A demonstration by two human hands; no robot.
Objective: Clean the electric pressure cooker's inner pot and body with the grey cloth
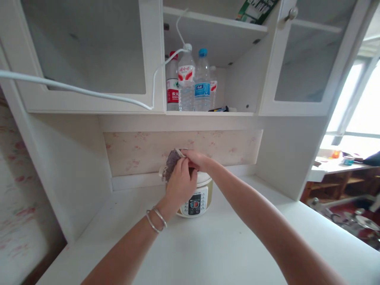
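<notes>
A small white and beige rice cooker with a button panel stands on the white counter near the back wall. My left hand, with bracelets on the wrist, is closed on a grey-brown cloth over the cooker's lid. My right hand reaches in from the right and pinches the top edge of the same cloth. The cooker's lid is mostly hidden behind both hands.
Above the counter an open white cabinet shelf holds several water bottles. A white cable runs from the left into the shelf. Glass cabinet doors hang left and right. A cluttered table stands by the window at right.
</notes>
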